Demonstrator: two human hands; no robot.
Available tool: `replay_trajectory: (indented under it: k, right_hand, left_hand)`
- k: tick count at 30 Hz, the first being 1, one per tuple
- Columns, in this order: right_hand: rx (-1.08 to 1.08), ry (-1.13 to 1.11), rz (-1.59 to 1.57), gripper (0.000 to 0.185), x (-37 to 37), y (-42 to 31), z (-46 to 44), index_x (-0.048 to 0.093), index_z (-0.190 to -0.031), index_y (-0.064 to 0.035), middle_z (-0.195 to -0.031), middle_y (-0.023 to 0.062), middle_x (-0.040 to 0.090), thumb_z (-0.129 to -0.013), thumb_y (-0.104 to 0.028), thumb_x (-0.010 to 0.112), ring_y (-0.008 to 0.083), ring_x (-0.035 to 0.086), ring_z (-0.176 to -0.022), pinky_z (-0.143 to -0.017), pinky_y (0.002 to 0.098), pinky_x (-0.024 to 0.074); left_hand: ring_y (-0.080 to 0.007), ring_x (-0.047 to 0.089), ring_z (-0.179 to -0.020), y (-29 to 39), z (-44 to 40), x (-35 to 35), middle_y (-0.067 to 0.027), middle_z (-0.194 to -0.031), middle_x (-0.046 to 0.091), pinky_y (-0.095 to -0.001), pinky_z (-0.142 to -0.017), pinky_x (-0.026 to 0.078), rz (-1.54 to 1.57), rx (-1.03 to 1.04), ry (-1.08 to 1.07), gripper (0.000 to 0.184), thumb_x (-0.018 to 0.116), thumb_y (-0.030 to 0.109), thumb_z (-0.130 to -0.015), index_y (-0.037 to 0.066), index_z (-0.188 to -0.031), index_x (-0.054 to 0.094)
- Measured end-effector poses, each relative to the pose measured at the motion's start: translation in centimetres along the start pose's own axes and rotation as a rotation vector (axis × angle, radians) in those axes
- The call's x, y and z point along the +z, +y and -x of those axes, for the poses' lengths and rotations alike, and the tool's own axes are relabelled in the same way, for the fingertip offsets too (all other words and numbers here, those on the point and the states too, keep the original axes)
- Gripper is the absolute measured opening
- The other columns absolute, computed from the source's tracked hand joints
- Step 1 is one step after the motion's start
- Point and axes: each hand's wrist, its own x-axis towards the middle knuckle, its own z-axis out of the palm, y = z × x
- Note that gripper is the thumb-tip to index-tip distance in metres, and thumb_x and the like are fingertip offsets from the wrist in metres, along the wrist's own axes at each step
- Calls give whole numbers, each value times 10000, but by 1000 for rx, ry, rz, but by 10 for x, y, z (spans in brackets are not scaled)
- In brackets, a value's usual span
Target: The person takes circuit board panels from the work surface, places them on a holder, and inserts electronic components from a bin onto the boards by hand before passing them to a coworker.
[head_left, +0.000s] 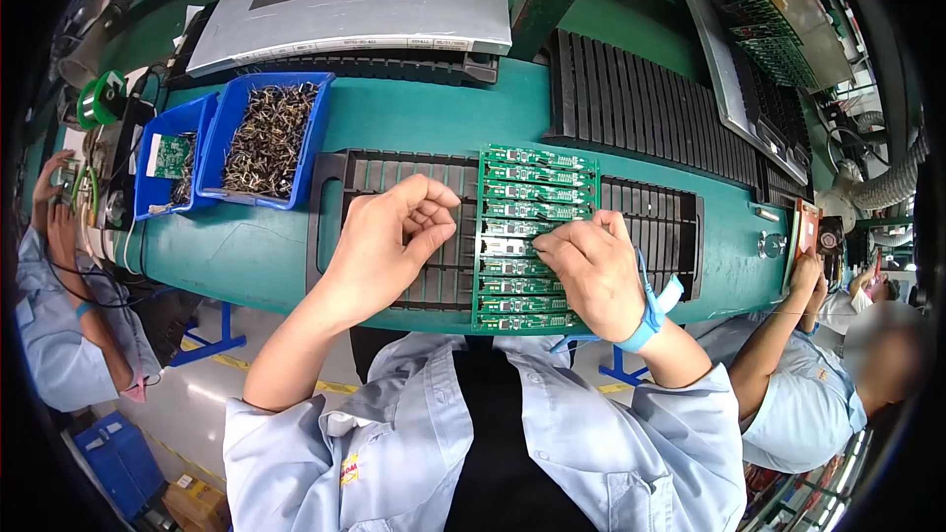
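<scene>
A green circuit board panel [493,281], made of several narrow strips with small parts on them, lies across a black slotted rack [424,172] in front of me. My left hand [394,241] hovers over the rack just left of the panel, its fingers curled and thumb pinched in. Whatever it may hold is hidden. My right hand [596,276], with a blue wrist strap [650,320] on it, reaches over the panel's right side. Its fingertips are pinched together at one of the middle strips, and what lies between them is too small to name.
A blue bin [317,128] full of small metal-legged parts stands at the left, beside a smaller blue bin [148,163] with a green board inside. Black ribbed racks [641,99] and a grey metal-framed plate [483,0] line the back. Co-workers sit on both sides.
</scene>
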Motion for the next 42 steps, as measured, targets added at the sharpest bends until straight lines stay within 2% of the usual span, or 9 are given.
replay_trajectory:
  k: [9,14,19,29,33,34,36,38,42]
  right_hand:
    - [100,22,-160,68,-1,6,3,608,-830,-42,-791,36,553,-779,-40,652,197,497,-681,-754,317,361]
    - [155,-21,-135,87,2,0,4,611,-844,-33,-801,46,558,-772,-39,659,199,497,-678,-734,308,364]
    - [132,80,-118,85,10,0,6,627,-853,-23,-785,40,563,-775,-20,661,182,475,-667,-718,301,362]
    - [-228,-11,306,150,-6,-5,4,640,-926,-12,-837,70,606,-777,-19,652,209,522,-712,-723,307,402]
    - [-43,-29,-224,129,-16,-5,-4,646,-956,9,-828,64,623,-847,-56,620,177,554,-699,-695,277,437]
    - [-43,-24,-223,129,-18,-6,-6,646,-956,9,-828,64,623,-847,-56,620,177,554,-699,-695,277,437]
    - [313,-104,-771,125,-19,-11,-15,650,-965,23,-814,72,640,-867,-45,613,153,566,-666,-650,248,453]
    - [673,-189,-1316,122,-19,-14,-20,654,-973,37,-799,80,658,-886,-34,607,129,578,-632,-605,219,470]
    - [682,-224,-1596,128,-10,-3,-11,656,-985,51,-787,99,673,-887,-20,614,117,595,-597,-547,188,476]
  left_hand:
    - [-90,553,-627,-4,-1,2,-44,-764,644,-210,-600,462,42,27,63,213,609,-110,-762,-34,-961,612]
    - [-68,573,-695,-1,-1,0,-40,-802,644,-170,-634,456,18,0,16,218,601,-119,-790,-22,-985,585]
    - [-84,565,-643,-1,-1,3,-43,-771,649,-206,-604,463,61,-5,54,212,608,-110,-766,-33,-964,609]
    - [-98,627,-740,-2,0,5,-74,-847,664,-181,-679,496,275,-71,18,259,614,-125,-791,-18,-1022,569]
    - [-115,639,-762,7,1,17,-91,-867,670,-207,-694,515,408,-41,49,297,611,-133,-796,-15,-1063,558]
    - [-132,644,-781,9,5,23,-104,-871,670,-218,-701,523,318,49,70,286,610,-140,-787,-15,-1042,573]
    - [-150,650,-799,12,9,31,-117,-874,670,-228,-707,531,221,141,91,276,608,-147,-778,-15,-1020,587]
    - [-200,662,-820,16,9,34,-146,-898,671,-250,-704,551,-115,682,105,202,628,-101,-768,-15,-950,618]
    - [-227,668,-808,9,7,39,-159,-920,672,-275,-714,565,-282,943,156,132,632,-53,-769,-9,-893,629]
